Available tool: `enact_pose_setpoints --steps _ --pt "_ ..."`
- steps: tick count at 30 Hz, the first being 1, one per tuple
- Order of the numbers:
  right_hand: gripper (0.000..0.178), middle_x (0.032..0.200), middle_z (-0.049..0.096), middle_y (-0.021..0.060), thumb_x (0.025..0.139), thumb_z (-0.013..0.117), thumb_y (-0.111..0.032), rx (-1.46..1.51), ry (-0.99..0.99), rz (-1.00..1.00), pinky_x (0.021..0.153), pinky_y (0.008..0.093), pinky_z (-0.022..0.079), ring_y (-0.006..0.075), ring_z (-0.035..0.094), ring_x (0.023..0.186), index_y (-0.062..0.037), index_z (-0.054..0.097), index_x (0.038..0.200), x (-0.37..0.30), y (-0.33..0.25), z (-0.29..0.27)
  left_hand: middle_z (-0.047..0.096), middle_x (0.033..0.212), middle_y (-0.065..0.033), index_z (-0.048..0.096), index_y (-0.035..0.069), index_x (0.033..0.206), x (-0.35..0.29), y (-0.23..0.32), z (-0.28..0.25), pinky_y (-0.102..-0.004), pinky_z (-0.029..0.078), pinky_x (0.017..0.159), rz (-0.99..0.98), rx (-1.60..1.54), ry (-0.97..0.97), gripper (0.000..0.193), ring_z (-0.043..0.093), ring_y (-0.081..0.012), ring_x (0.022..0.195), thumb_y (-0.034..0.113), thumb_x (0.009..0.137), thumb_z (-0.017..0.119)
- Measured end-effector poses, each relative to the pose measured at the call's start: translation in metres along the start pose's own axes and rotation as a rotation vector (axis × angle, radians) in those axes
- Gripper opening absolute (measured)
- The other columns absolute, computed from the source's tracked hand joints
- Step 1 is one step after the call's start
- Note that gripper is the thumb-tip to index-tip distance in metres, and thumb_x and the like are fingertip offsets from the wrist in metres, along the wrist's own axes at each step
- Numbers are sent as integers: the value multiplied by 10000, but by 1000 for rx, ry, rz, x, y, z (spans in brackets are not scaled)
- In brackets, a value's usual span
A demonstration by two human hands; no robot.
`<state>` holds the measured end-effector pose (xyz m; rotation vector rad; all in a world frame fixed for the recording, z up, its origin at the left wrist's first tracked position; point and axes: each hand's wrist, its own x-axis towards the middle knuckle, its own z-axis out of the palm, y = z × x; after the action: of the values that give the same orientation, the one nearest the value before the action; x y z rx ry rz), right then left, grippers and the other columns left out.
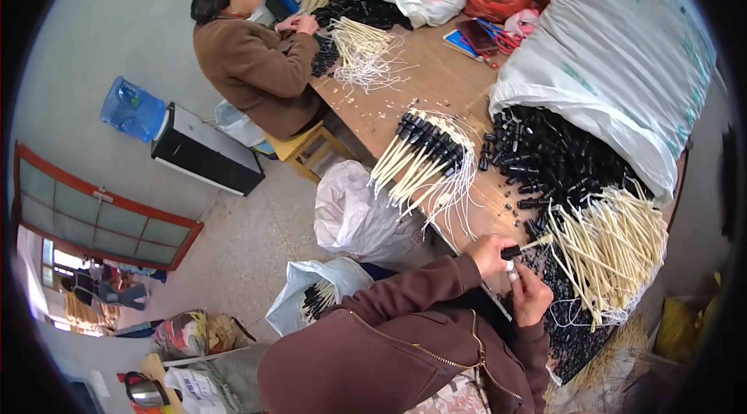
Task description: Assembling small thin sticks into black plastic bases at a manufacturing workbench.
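My left hand (490,255) is closed on a short black tubular piece (510,252). A cream stick (537,242) reaches from that piece toward the right. Just below, my right hand (531,299) is pinched, its fingertips close to the black piece. White wrapping shows around its fingertips, and what they hold is too small to make out. To the right of my hands lies a large pile of cream sticks (611,258) with white cords. Beyond my hands, many black tubular parts (545,149) spill over the table.
A large white woven sack (615,48) stands open behind the black parts. A bundle of cream sticks with black ends (424,151) rests on the wooden table (447,91). At the far side sits a co-worker (253,64), hands at other black parts. Plastic bags (354,208) stand left of the table.
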<state>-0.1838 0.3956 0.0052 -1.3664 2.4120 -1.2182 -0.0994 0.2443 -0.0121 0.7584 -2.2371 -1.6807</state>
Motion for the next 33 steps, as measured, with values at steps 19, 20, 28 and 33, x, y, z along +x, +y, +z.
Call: enact_pose_setpoints --steps 19,20,28,33 --pt "148 548 459 6 797 643 -30 253 -217 169 458 258 314 53 378 507 -2 706 928 -4 19 23 660 762 -161 683 56 923 -23 -16 -3 -440 488 668 137 225 183 318 647 -371 763 25 606 687" --pt "148 548 459 6 797 643 -30 264 -256 145 458 258 314 53 378 507 -2 706 928 -3 18 25 660 762 -161 683 56 923 -25 -20 -5 -440 488 668 112 227 223 318 647 -371 763 25 606 687" --pt "104 631 502 -79 892 620 -47 483 -459 219 477 192 264 5 358 533 19 691 927 5 16 36 645 790 -152 662 43 892 -45 -22 -20 -432 485 680 56 194 205 293 635 -368 811 55 604 712" --pt "134 658 541 -46 866 626 -30 427 -446 189 493 194 302 19 396 549 47 689 955 1 25 28 653 795 -151 667 43 907 -43 -21 -7 -448 493 693 89 206 207 319 634 -378 804 66 594 725"
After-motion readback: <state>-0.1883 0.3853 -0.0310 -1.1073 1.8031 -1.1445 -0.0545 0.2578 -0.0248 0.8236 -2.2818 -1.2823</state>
